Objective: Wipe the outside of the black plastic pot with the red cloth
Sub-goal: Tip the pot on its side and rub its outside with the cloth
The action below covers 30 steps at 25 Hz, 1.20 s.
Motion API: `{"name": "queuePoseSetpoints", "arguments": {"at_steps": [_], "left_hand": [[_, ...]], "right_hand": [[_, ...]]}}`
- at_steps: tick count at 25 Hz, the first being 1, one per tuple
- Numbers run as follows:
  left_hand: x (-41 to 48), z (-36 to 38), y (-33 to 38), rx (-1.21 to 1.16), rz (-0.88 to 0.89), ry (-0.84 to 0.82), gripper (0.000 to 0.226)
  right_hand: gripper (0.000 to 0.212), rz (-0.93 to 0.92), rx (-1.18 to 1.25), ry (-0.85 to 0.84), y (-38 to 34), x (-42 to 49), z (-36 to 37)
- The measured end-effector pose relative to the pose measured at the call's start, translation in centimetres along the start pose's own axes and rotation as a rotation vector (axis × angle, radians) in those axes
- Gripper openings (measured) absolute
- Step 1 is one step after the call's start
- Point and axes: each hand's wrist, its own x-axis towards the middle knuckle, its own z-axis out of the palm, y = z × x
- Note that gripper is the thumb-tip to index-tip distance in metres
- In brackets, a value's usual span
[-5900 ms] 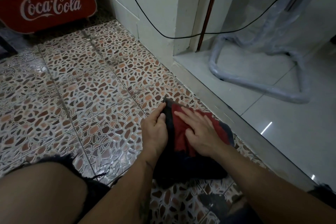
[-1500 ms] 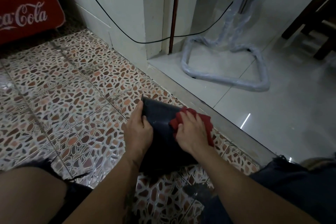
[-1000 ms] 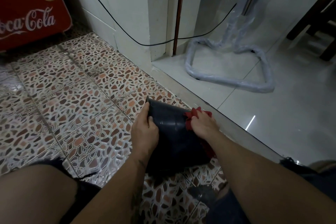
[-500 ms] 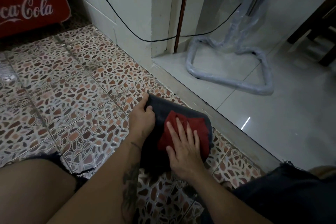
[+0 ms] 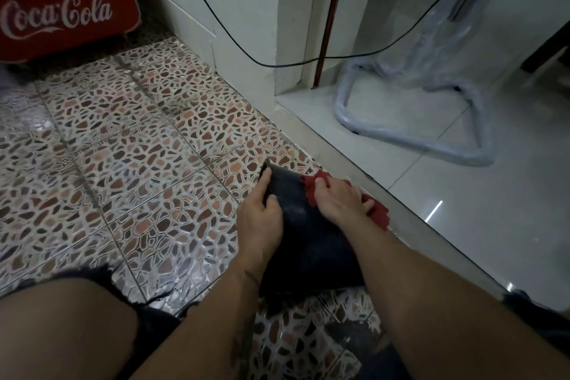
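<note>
The black plastic pot (image 5: pixel 305 244) lies on its side on the pebble-patterned floor, its far edge pointing away from me. My left hand (image 5: pixel 262 216) grips the pot's left side, thumb on top near the far edge. My right hand (image 5: pixel 339 199) presses the red cloth (image 5: pixel 377 214) against the pot's upper right side, close to the far edge. Most of the cloth is hidden under the hand; red shows in front of the fingers and to their right.
A grey stone threshold (image 5: pixel 438 244) runs diagonally just right of the pot, with glossy white tiles beyond. A plastic-wrapped metal stand (image 5: pixel 410 145) sits there. A white wall corner (image 5: pixel 246 40) with a black cable (image 5: pixel 222 31) and a red Coca-Cola box (image 5: pixel 61 6) stand further back. My bare knee (image 5: pixel 61 333) is at lower left.
My right hand has slid the red cloth from the top of the pot over to its far right side. My left hand keeps its hold on the pot's left side.
</note>
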Motion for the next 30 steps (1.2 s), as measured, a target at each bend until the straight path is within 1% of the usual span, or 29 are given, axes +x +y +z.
{"name": "queuePoseSetpoints", "arguments": {"at_steps": [2,5,7,9,12,14,15,17,18,19,21,22,25,26,28,30], "left_hand": [[0.1,0.3,0.2,-0.023,0.001,0.003,0.056],[1.6,0.9,0.4,-0.044,-0.005,0.038,0.053],[2.1,1.1,0.4,0.009,0.001,0.066,0.051],[2.6,1.2,0.5,0.076,-0.006,0.090,0.051],[4.0,1.7,1.9,0.213,-0.034,0.058,0.055],[4.3,2.1,3.4,0.316,-0.065,0.049,0.058],[4.2,2.3,3.9,0.348,-0.114,0.056,0.057],[4.4,2.5,4.4,0.331,-0.244,0.090,0.056],[4.6,2.5,4.4,0.305,-0.287,0.114,0.054],[4.8,2.4,4.2,0.289,-0.289,0.130,0.052],[4.2,2.2,4.2,0.301,-0.205,0.108,0.050],[3.4,2.0,4.2,0.318,-0.124,0.088,0.049],[0.0,1.4,3.1,0.479,0.219,0.019,0.049],[-1.0,1.1,2.2,0.541,0.300,-0.013,0.053],[-1.8,0.2,0.8,0.619,0.365,-0.067,0.060],[-1.6,-0.7,-0.2,0.646,0.394,-0.093,0.061]], "right_hand": [[0.068,0.048,-0.037,-0.087,-1.2,2.2,-0.9],[0.070,0.048,-0.085,-0.155,-2.8,4.0,-1.1],[0.071,0.027,-0.083,-0.180,-3.0,4.9,-0.8],[0.069,-0.032,-0.049,-0.181,-2.6,5.3,-0.4],[0.058,-0.131,0.032,-0.075,-1.5,3.6,0.4],[0.053,-0.219,0.040,0.064,-0.6,0.2,1.7],[0.055,-0.286,0.044,0.142,0.1,-2.1,2.6],[0.060,-0.443,0.093,0.268,1.7,-6.6,4.4],[0.061,-0.508,0.108,0.292,3.0,-8.4,5.3],[0.061,-0.557,0.103,0.295,4.4,-9.8,6.0],[0.062,-0.604,0.065,0.283,7.0,-11.2,6.6],[0.062,-0.602,0.053,0.282,7.8,-11.2,6.6],[0.066,-0.472,0.062,0.286,8.0,-9.2,5.5],[0.069,-0.419,0.070,0.281,7.7,-8.5,5.2],[0.069,-0.338,0.065,0.266,7.2,-7.7,4.9],[0.064,-0.221,0.074,0.241,7.0,-7.1,4.2]]}}
